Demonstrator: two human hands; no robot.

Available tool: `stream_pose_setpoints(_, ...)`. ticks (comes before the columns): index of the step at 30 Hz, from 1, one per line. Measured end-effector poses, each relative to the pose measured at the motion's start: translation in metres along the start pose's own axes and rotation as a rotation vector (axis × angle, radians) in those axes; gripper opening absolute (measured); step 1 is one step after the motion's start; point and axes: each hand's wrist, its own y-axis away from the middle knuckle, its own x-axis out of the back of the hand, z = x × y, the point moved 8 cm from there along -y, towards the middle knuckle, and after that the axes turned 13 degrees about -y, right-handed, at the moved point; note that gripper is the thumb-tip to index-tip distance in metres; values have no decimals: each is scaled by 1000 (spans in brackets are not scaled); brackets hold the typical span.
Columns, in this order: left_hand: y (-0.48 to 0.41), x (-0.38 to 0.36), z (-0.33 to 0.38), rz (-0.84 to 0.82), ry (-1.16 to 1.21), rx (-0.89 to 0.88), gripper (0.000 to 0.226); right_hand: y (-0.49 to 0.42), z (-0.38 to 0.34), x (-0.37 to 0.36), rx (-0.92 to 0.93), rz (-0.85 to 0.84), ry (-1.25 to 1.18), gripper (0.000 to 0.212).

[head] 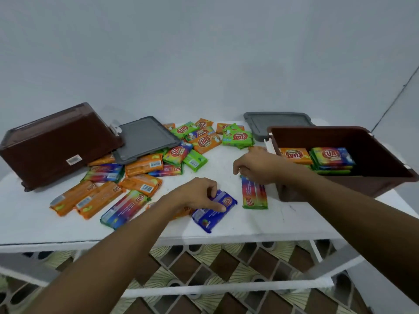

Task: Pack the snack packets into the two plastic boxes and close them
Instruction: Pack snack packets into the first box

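Note:
My left hand point(199, 196) grips a blue snack packet point(215, 211) lying near the table's front edge. My right hand point(256, 166) pinches the top end of a rainbow-coloured packet point(254, 196) flat on the table. To the right stands an open brown box point(374, 159) with an orange packet point(294, 155) and stacked rainbow packets point(332, 158) inside. A second brown box point(56, 143) lies overturned at the left. Several orange, green and rainbow packets point(145, 177) are scattered across the table between them.
One grey lid point(145, 139) leans on the packets beside the overturned box; another grey lid point(276, 123) lies behind the open box. The white table point(283, 223) ends close to me, with a patterned floor point(215, 264) below and a pale wall behind.

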Motion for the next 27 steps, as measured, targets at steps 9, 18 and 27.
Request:
stream_pose_setpoints(9,-2,24,-12,157,-90,90,41,9,10,-32,-280,-125,73,31)
stream_pose_setpoints(18,3,-1,11,65,-261,78,60,8,21,-43,-408,-55,34,34)
stream_pose_setpoints(27,17,32,-40,-17,298,123,39,-2,33,-54,-599,49,-144,60)
